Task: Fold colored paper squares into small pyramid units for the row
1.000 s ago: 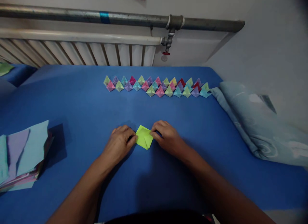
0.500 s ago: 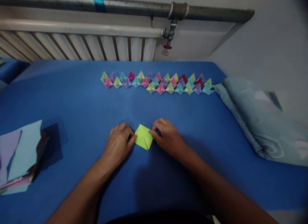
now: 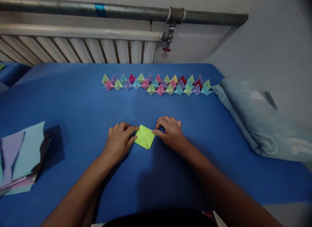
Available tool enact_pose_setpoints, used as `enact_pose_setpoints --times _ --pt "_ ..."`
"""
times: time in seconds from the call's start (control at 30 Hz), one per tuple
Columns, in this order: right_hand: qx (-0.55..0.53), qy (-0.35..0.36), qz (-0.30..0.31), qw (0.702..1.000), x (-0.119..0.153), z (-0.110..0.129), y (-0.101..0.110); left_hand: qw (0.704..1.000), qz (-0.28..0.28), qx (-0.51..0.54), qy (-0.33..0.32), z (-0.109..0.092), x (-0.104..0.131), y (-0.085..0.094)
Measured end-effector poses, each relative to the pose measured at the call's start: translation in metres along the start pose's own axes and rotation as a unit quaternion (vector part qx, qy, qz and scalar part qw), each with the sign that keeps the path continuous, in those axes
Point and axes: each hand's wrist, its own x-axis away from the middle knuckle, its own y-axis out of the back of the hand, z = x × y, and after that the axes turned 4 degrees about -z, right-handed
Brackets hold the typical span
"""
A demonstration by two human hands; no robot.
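A small yellow-green folded paper square (image 3: 145,137) lies on the blue table surface (image 3: 80,113), turned like a diamond, with a crease and flap edges at its lower part. My left hand (image 3: 119,137) is at its left side, with thumb and index finger at the left corner, a little apart. On the other side, my right hand (image 3: 170,131) pinches the paper's right corner between thumb and curled fingers. Further back stand rows of folded paper pieces (image 3: 160,89) in pink, green, purple, blue, yellow and red.
At the left lies a stack of coloured paper sheets (image 3: 28,152). A rolled light-blue blanket (image 3: 258,123) rests on the right. Behind the table are a white radiator (image 3: 97,32) and a metal pipe (image 3: 134,13) with a red-handled valve (image 3: 167,49).
The left thumb and index finger have spread a little along the paper's left corner. The right hand has shifted slightly at the right corner. The camera view has moved slightly.
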Motion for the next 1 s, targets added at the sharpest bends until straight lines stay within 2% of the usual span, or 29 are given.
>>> enact_pose_setpoints --times 0.13,0.2,0.27,0.37,0.43,0.5,0.57,0.77,1.0 --pt "0.011 0.013 0.008 1.0 -0.001 -0.003 0.0 0.988 -0.064 -0.026 -0.136 0.004 0.0 -0.007" --pt "0.013 0.016 0.006 1.0 -0.001 -0.003 0.0 0.974 -0.072 -0.02 -0.213 0.006 0.0 -0.008" --pt "0.016 0.015 0.006 1.0 0.0 -0.001 0.001 0.965 -0.067 -0.005 -0.253 0.006 0.001 -0.007" --pt "0.022 0.053 -0.001 0.998 0.002 0.004 0.002 0.967 -0.055 0.027 -0.248 0.005 0.003 0.0" --pt "0.027 0.125 0.001 0.992 0.004 0.008 0.003 0.972 -0.036 0.045 -0.23 0.002 0.004 0.005" --pt "0.025 0.196 0.031 0.98 0.005 0.01 0.004 0.975 -0.023 0.05 -0.215 0.0 0.004 0.008" --pt "0.012 0.228 0.069 0.971 0.006 0.012 0.006 0.977 -0.021 0.047 -0.209 0.0 0.003 0.009" --pt "-0.013 0.217 0.105 0.97 0.006 0.014 0.01 0.978 -0.021 0.042 -0.205 0.002 0.0 0.007" --pt "-0.014 0.203 0.094 0.975 0.006 0.017 0.004 0.979 -0.029 0.066 -0.19 0.004 -0.002 0.005"
